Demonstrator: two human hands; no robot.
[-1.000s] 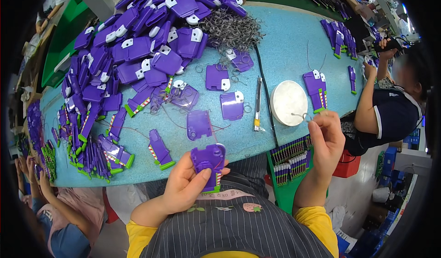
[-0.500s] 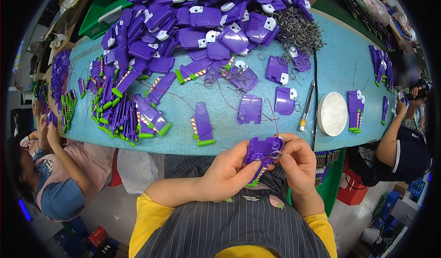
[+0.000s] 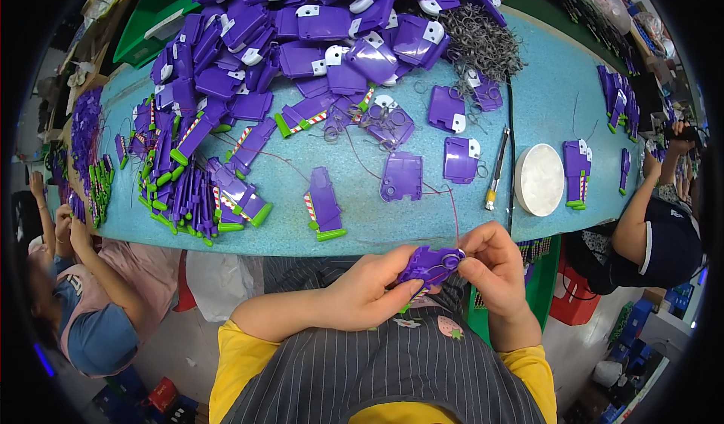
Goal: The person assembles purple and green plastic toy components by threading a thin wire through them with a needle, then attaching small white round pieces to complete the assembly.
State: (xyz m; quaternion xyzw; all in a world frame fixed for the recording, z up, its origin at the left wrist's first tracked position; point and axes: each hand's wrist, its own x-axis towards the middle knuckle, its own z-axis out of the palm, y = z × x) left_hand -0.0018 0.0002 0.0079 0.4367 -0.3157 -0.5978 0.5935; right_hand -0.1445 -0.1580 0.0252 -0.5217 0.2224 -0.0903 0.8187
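My left hand (image 3: 369,288) grips a purple plastic toy wing part (image 3: 426,265) with a green tip and a red-and-white striped edge, held tilted above my lap at the table's front edge. My right hand (image 3: 494,269) is closed in a pinch at its right corner. A coiled wire spring (image 3: 452,260) shows there against a round seat, touching my right fingertips; how far it sits in is hidden. From that corner a thin red wire (image 3: 455,216) rises toward the table. Just beyond lies a purple shell piece (image 3: 401,176).
Purple-and-white shells (image 3: 317,28) heap at the back, beside a tangle of grey springs (image 3: 483,43). Green-tipped parts (image 3: 188,190) pile at left. A utility knife (image 3: 498,171) and a white round dish (image 3: 540,180) lie right. Co-workers (image 3: 98,318) sit on both sides.
The wing part has turned and tilted in my hands, and the spring now lies against its corner. The whole view has shifted slightly.
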